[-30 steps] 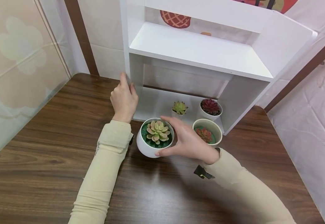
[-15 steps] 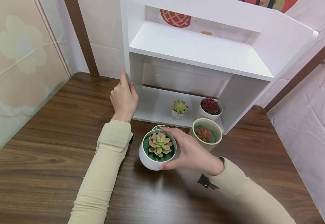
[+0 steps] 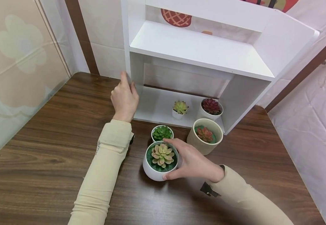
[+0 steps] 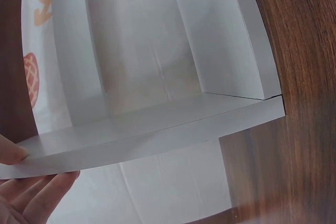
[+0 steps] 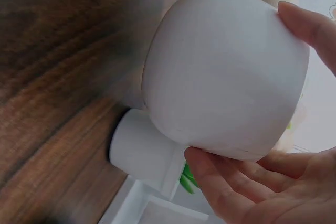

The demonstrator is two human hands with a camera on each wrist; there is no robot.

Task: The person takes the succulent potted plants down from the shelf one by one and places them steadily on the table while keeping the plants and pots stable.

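My right hand (image 3: 192, 162) holds a round white flowerpot (image 5: 226, 72) by its sides, thumb on one side and fingers on the other. In it sits a pale green, pink-tipped succulent (image 3: 163, 155). Whether its base touches the table is hidden. Just behind stands a smaller white pot with a green succulent (image 3: 162, 133), partly covered by the held pot. My left hand (image 3: 124, 101) grips the left side panel (image 4: 152, 142) of a white shelf, the thumb on one face and fingers on the other in the left wrist view.
A beige pot (image 3: 200, 145) with a reddish succulent stands right of my right hand, before the shelf. On the lower shelf board (image 3: 154, 103) are a small yellow-green succulent (image 3: 180, 108) and a dark red potted one (image 3: 210, 107). Everything rests on a brown wooden table (image 3: 53, 150).
My right hand has drawn the round white pot toward me and slightly right, away from the shelf. The green succulent behind it has come into view. My left hand stays on the panel.
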